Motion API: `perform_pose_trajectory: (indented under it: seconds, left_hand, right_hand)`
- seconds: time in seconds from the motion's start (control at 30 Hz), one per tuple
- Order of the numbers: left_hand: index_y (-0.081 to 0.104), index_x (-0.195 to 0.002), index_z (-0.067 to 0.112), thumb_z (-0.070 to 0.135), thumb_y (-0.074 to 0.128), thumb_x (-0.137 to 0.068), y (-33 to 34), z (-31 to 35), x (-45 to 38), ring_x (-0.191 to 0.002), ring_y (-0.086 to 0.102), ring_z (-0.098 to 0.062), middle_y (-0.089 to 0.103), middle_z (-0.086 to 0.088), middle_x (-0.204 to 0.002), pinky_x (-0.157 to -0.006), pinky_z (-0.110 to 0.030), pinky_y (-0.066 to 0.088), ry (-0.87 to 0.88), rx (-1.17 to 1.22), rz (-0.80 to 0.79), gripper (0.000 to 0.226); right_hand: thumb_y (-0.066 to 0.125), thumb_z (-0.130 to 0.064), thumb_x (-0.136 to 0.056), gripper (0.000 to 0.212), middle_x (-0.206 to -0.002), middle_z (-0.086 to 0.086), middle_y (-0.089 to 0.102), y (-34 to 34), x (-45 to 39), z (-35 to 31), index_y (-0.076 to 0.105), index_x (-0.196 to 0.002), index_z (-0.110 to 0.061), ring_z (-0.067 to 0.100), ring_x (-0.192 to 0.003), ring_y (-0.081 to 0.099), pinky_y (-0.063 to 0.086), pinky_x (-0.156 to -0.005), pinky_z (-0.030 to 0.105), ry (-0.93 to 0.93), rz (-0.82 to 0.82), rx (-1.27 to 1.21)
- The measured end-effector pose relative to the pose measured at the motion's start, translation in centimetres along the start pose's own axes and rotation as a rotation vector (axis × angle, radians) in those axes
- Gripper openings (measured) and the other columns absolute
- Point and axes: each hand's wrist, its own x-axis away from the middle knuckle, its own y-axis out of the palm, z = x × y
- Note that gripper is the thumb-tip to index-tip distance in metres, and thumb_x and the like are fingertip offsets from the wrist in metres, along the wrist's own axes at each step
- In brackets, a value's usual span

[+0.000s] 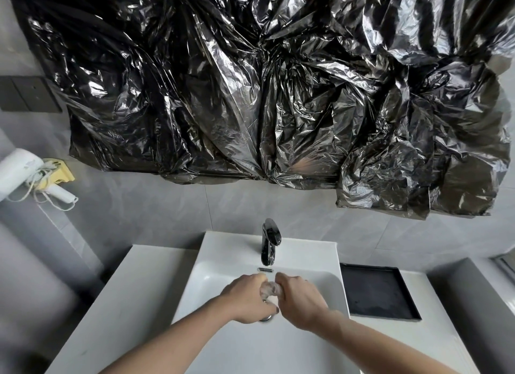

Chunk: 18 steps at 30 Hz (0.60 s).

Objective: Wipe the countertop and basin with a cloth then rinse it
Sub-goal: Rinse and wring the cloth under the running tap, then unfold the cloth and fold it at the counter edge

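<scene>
A small, wet, greyish cloth [269, 289] is bunched between both hands over the white basin [211, 287]. My left hand [248, 298] grips its left end and my right hand [299, 299] grips its right end, knuckles up, just below the black tap [269, 241]. Most of the cloth is hidden inside the fists. The drain [266, 318] peeks out under my left hand. The white countertop [133, 290] runs on both sides of the basin.
A black square tray [379, 292] lies on the counter right of the basin. Crumpled black plastic sheeting [264, 94] covers the wall above. A white hair dryer [19, 172] hangs at the left wall beside a yellow item [62, 170].
</scene>
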Motion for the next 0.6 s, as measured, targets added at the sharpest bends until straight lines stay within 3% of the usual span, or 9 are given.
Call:
perform_pose_trajectory:
  seconds: [0.03,0.1,0.17,0.23,0.33,0.43,0.53,0.6]
  left_hand:
    - [0.052,-0.087,0.03,0.058,0.063,-0.063,-0.2,-0.1,0.5,-0.072,0.06,-0.013,0.066,0.012,-0.083,-0.061,-0.034,0.047,0.011,0.046,0.038,0.039]
    - [0.053,-0.09,0.038,0.062,0.059,-0.071,-0.4,-0.5,1.6,-0.067,0.055,-0.005,0.067,0.017,-0.089,-0.068,-0.031,0.05,0.078,0.137,0.099,0.031]
    - [0.055,-0.092,0.042,0.057,0.059,-0.079,-0.2,-1.1,2.6,-0.068,0.056,-0.004,0.063,0.018,-0.098,-0.076,-0.028,0.051,0.148,0.183,0.158,0.021]
    - [0.058,-0.093,0.039,0.048,0.064,-0.083,0.1,-1.7,3.8,-0.079,0.062,-0.004,0.057,0.017,-0.104,-0.08,-0.026,0.051,0.189,0.243,0.229,0.015]
    - [0.061,-0.093,0.031,0.025,0.068,-0.086,0.5,-2.2,5.7,-0.095,0.063,-0.003,0.057,0.017,-0.108,-0.076,-0.022,0.048,0.196,0.372,0.338,0.012]
    - [0.061,-0.093,0.023,0.013,0.064,-0.086,0.8,-2.2,7.4,-0.094,0.064,-0.009,0.066,0.012,-0.1,-0.065,-0.022,0.046,0.188,0.453,0.353,0.013]
    - [0.061,-0.096,0.027,0.01,0.06,-0.083,1.3,-2.3,8.9,-0.088,0.062,-0.012,0.068,0.01,-0.096,-0.064,-0.022,0.048,0.181,0.432,0.309,0.022]
    - [0.061,-0.101,0.034,0.012,0.059,-0.082,1.7,-2.7,9.7,-0.085,0.06,-0.011,0.064,0.013,-0.096,-0.069,-0.023,0.052,0.178,0.372,0.275,0.029]
  right_hand:
    - [0.047,-0.031,-0.08,0.024,-0.092,0.005,0.072,0.0,0.3,0.4,0.044,-0.103,-0.026,0.034,-0.078,0.055,0.047,-0.071,0.041,0.009,-0.006,-0.083]
    - [0.065,-0.034,-0.081,0.04,-0.083,-0.002,0.066,-0.2,1.1,1.0,0.036,-0.107,-0.024,0.022,-0.073,0.054,0.048,-0.072,0.039,0.013,-0.054,-0.241]
    - [0.078,-0.035,-0.078,0.051,-0.083,-0.001,0.064,-0.8,2.5,1.0,0.037,-0.106,-0.02,0.014,-0.066,0.052,0.047,-0.066,0.033,0.007,-0.067,-0.424]
    - [0.083,-0.038,-0.081,0.049,-0.08,0.0,0.065,-1.3,4.1,0.5,0.046,-0.103,-0.014,0.013,-0.062,0.056,0.046,-0.059,0.026,0.011,-0.056,-0.639]
    - [0.067,-0.046,-0.095,0.034,-0.08,0.007,0.073,-1.6,6.8,-0.4,0.063,-0.096,-0.012,0.013,-0.069,0.062,0.049,-0.058,0.034,0.01,-0.065,-0.765]
    - [0.055,-0.036,-0.106,0.031,-0.082,-0.003,0.073,-0.8,9.3,-0.9,0.071,-0.086,-0.018,0.008,-0.074,0.064,0.057,-0.078,0.043,-0.016,-0.038,-0.764]
    - [0.056,-0.032,-0.107,0.025,-0.101,-0.012,0.077,-0.1,11.1,-1.3,0.078,-0.096,-0.028,0.003,-0.093,0.069,0.055,-0.093,0.034,0.024,0.097,-0.848]
    - [0.054,-0.019,-0.108,0.024,-0.109,-0.007,0.078,-0.1,11.9,-1.7,0.077,-0.107,-0.022,0.008,-0.107,0.071,0.052,-0.097,0.029,0.031,0.16,-0.952]
